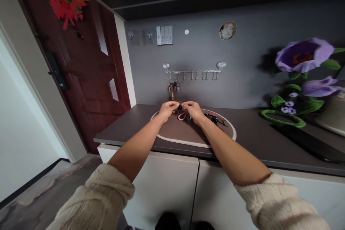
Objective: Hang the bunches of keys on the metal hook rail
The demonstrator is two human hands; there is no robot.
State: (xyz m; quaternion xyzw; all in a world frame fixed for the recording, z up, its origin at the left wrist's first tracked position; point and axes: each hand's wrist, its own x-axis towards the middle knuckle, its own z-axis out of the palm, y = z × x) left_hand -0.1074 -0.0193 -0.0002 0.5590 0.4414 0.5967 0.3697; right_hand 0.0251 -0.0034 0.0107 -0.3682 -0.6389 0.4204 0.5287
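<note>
My left hand (167,109) and my right hand (193,110) meet above an oval brown tray (188,140) on the dark countertop. Both pinch a small dark key fob (179,107) between their fingertips. A pink strap loop (182,116) hangs down from it, just under my right hand. More keys and a dark bundle (215,118) lie on the tray to the right of my right hand. Both sleeves are cream knit, pushed up to the elbows.
A chrome hook rail (192,72) on the grey wall carries a key bunch (173,88) right behind my hands. A dark red door (81,64) stands at the left. Purple flower decor (302,75) and a black flat object (307,142) fill the right. White cabinet doors (172,183) sit below.
</note>
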